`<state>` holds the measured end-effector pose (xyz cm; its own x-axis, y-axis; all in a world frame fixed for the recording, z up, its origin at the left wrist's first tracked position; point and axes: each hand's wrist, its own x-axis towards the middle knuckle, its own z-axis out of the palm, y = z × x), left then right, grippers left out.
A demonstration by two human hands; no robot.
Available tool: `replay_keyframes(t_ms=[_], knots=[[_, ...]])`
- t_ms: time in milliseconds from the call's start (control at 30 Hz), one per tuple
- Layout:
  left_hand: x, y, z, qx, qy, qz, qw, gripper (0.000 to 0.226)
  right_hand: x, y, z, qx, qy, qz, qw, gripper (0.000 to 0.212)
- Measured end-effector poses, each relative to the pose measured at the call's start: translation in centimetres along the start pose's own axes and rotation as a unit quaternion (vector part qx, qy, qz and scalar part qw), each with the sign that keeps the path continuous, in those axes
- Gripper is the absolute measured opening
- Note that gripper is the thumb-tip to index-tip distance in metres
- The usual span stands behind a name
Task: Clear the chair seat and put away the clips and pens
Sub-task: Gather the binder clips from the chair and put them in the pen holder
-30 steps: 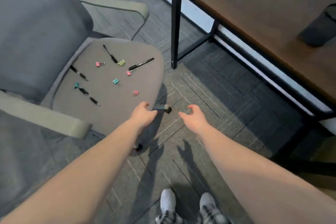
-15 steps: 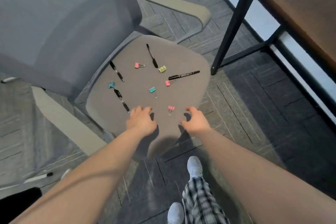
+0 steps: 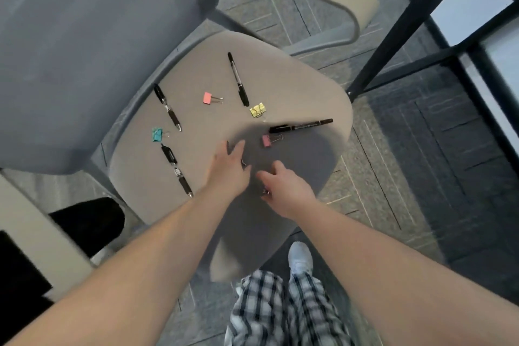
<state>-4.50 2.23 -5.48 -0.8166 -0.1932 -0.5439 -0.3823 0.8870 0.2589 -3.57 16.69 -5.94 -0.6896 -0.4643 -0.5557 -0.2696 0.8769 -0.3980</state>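
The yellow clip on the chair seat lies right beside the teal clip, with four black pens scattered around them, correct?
Not quite. In the head view the yellow clip lies apart from the teal clip, across the chair seat, near the tip of a black pen. Four black pens are indeed scattered there.

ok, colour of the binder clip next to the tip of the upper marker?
Yellow-gold binder clip, seen in the head view, the only one here.
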Motion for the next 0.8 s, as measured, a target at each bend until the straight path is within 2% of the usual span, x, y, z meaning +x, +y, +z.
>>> replay_keyframes(t_ms=[133, 300, 433, 633, 800], knots=[[1.4, -0.5, 0.1, 0.073, 0.003, 0.02, 0.997, 0.056, 1.1, 0.1, 0.2, -0.011, 0.024, -0.013, 1.0, 0.012], [2.4, -0.3, -0.4, 0.038, -0.003, 0.008, 0.999, 0.029, 2.0, 0.1, -1.2, 0.029, 0.09, 0.031, 0.995, 0.011], [2.6, -0.6, -1.1, -0.001, -0.017, -0.026, 1.0, 0.025, 2.8, -0.4, -2.5, 0.089, 0.138, 0.065, 0.984, 0.013], [3.3, -2.5, -3.6, -0.073, 0.097, -0.07, 0.99, 0.022, 4.4, -2.1, -3.5, 0.101, 0.171, 0.076, 0.977, 0.01], [3.8, -5.6, -6.1, -0.117, 0.169, -0.129, 0.97, 0.025, 5.7, -3.4, -2.9, 0.03, 0.153, 0.107, 0.982, 0.026]])
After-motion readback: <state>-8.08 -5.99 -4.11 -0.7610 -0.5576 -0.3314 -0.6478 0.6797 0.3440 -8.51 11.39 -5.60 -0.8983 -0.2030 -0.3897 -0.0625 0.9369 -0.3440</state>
